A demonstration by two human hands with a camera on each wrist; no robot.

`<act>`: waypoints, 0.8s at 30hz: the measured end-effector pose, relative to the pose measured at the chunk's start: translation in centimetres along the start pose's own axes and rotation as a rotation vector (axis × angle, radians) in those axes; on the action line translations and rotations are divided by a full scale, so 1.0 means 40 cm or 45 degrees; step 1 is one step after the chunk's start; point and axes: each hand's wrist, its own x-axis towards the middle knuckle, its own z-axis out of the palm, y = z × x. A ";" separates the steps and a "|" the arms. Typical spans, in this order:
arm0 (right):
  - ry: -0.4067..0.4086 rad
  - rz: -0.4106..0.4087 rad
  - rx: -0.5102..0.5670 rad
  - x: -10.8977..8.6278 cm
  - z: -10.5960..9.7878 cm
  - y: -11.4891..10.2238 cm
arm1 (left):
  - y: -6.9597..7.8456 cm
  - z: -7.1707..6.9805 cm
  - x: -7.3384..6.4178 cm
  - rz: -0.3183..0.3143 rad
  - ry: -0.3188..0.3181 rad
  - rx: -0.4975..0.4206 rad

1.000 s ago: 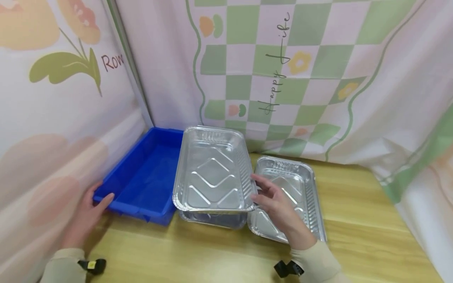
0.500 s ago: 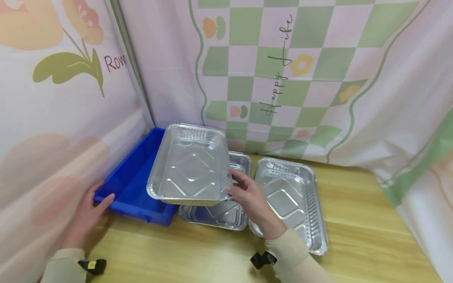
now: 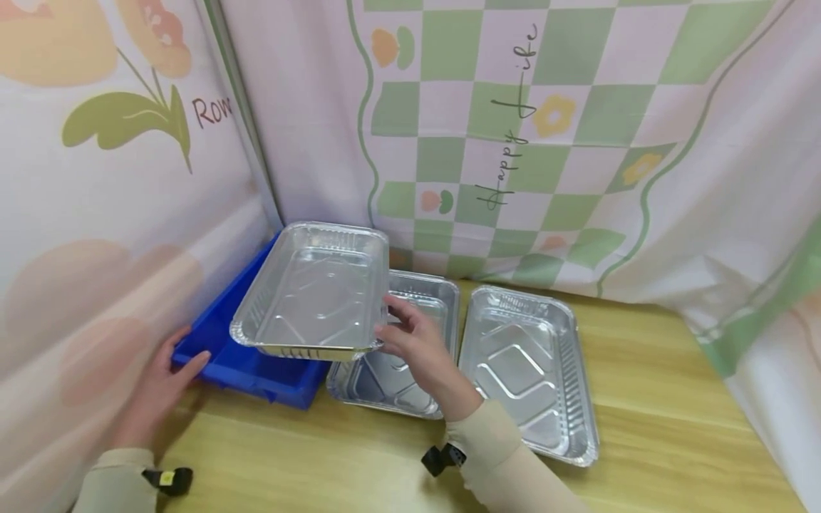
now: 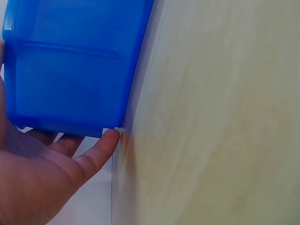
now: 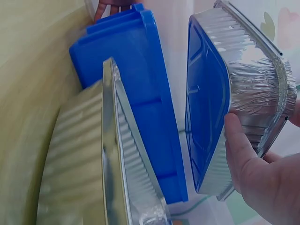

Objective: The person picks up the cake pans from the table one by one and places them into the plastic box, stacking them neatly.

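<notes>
A shiny foil tray [image 3: 314,292] hangs tilted over the blue plastic bin [image 3: 256,374], hiding much of its inside. My right hand [image 3: 420,349] holds this tray by its right side, thumb at the rim. From the right wrist view, its fingers lie along the crinkled foil wall [image 5: 253,84], and the tray's underside reflects blue. At the bin's near left corner my left hand [image 3: 163,377] grips the rim, thumb on top and fingers outside. The left wrist view shows the fingertips [image 4: 110,136] at the bin's outer wall [image 4: 70,84].
A second foil tray [image 3: 385,388] sits on the wooden table [image 3: 276,456] right of the bin, partly behind my right hand. Beside it lies a third foil tray [image 3: 513,360]. A checkered curtain [image 3: 513,142] hangs behind, and a flower-printed cloth [image 3: 128,214] borders the left.
My right hand has carried the foil tray leftward, from above the second tray to over the blue bin. The second tray is more exposed now. My left hand has stayed on the bin.
</notes>
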 end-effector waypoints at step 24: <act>0.134 0.031 -0.252 0.066 0.179 0.058 | -0.006 -0.007 -0.001 -0.056 -0.032 -0.013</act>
